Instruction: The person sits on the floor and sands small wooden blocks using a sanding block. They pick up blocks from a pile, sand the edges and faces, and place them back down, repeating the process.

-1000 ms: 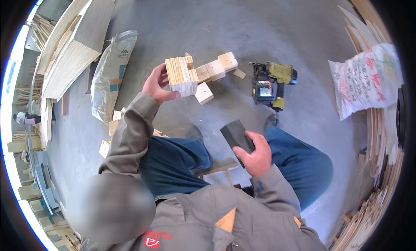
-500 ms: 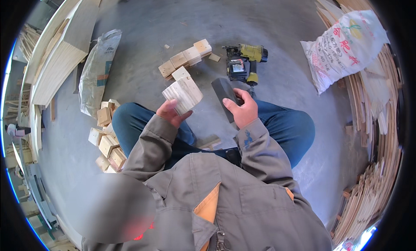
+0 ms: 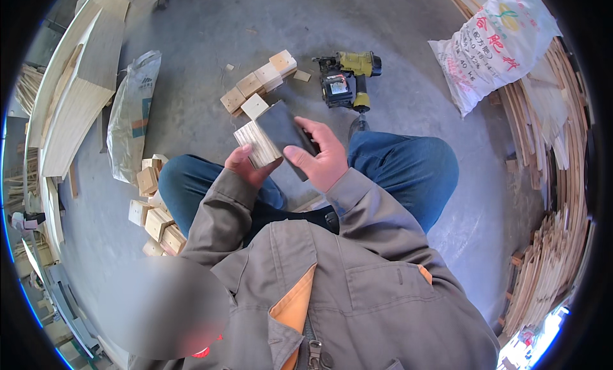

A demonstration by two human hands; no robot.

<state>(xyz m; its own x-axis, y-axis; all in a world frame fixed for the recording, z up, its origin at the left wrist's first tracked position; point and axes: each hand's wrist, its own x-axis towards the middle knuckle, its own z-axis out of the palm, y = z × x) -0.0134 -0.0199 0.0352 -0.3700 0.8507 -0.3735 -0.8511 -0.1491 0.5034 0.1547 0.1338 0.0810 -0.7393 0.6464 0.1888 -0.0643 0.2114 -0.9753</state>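
Observation:
In my left hand [image 3: 246, 166] is a square block of pale, layered wood [image 3: 253, 144], gripped from below with the thumb on its near left side. My right hand [image 3: 324, 155] is closed round a flat, dark grey rectangular block [image 3: 285, 130] that looks like a sanding block. The dark block is tilted and covers the right part of the wooden one; their faces seem to touch. Just beyond lies a row of wooden blocks [image 3: 251, 85] on the floor. To its right rests a yellow and black nail gun [image 3: 353, 78].
Several loose wooden blocks [image 3: 157, 224] are heaped beside my left knee. A plastic sack [image 3: 134, 114] and stacked boards [image 3: 83, 105] stand at the left. At the right, a full white sack [image 3: 495, 51] leans on piled wood strips [image 3: 549, 261].
My right hand has brought the dark block leftward, from apart to against the wooden block. My left hand still holds the wooden block. The whole view has shifted slightly.

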